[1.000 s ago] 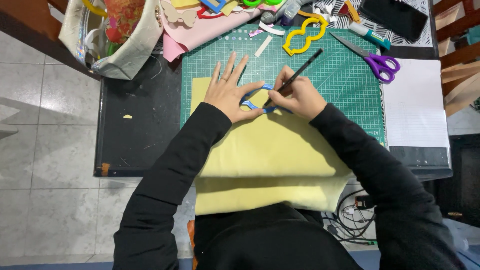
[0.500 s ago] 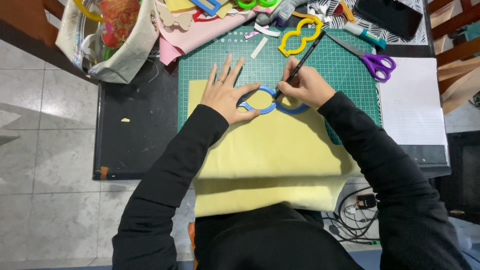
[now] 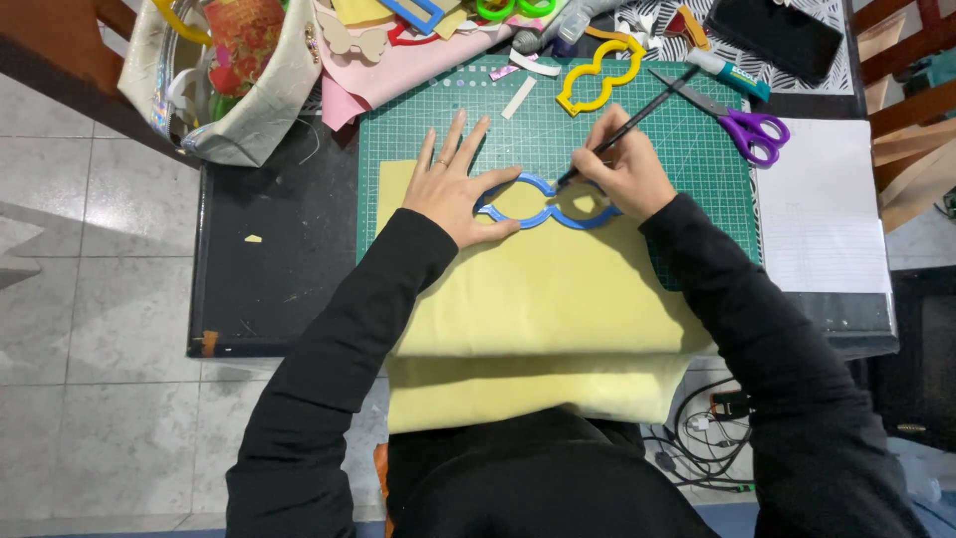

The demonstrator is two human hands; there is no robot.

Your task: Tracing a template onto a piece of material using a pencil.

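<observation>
On the yellow sheet near the cutting mat's middle, the left hand presses flat, fingers spread, on the blue template, whose long axis runs left-right. The right hand pinches a black pencil pointing down-left into it. Purple scissors lie toward the black table's far right; tiled floor at left.

Open room to your left, clutter ahead.
Bare black table lies free; yellow stencil, purple scissors and pink sheets block the far edge.
</observation>
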